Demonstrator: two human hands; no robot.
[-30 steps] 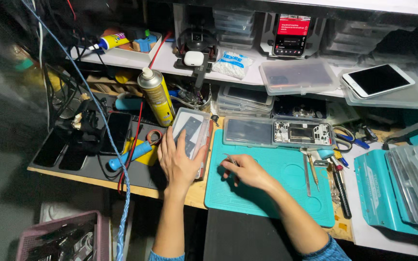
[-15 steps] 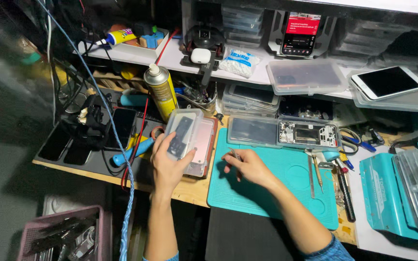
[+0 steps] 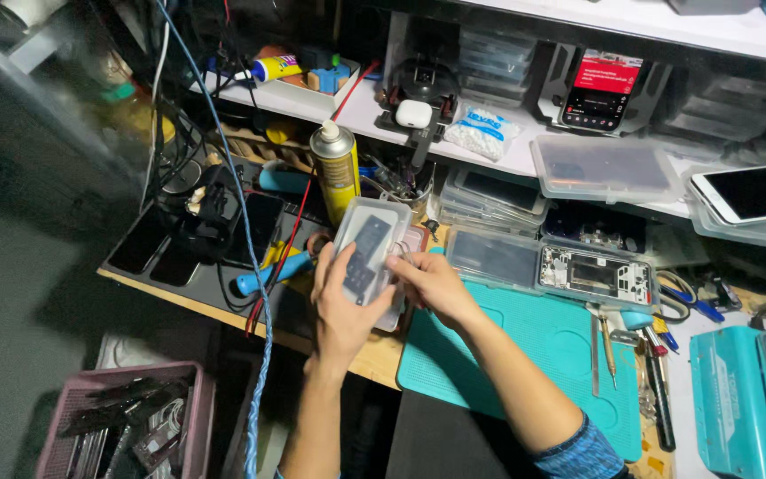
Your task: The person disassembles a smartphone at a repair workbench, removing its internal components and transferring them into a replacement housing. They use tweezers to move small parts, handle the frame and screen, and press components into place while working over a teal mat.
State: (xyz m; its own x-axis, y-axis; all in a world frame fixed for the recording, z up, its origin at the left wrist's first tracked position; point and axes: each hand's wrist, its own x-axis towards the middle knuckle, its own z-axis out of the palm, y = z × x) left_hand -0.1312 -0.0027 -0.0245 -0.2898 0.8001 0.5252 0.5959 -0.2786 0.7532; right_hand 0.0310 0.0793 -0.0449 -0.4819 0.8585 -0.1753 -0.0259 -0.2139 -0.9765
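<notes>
A clear plastic case (image 3: 368, 241) with dark phone parts inside is tilted up above the left end of the wooden bench. My left hand (image 3: 340, 306) grips it from below, fingers spread on its lid. At the case's right edge, my right hand (image 3: 431, 282) pinches its rim with the fingertips. A pink-tinted tray (image 3: 407, 266) lies partly hidden under the case. Right of my hands is the teal work mat (image 3: 543, 355).
A yellow spray can (image 3: 338, 173) stands just behind the case. Dark phones lie on a black tray (image 3: 170, 266) at left, with a blue cable (image 3: 254, 293) hanging over it. Clear boxes (image 3: 547, 266), screwdrivers (image 3: 609, 341), a white tablet (image 3: 751, 193) and a pink basket (image 3: 126, 430) surround the mat.
My left hand has lifted and tilted the clear case up. My right hand has left the teal mat and moved left onto the case's edge.
</notes>
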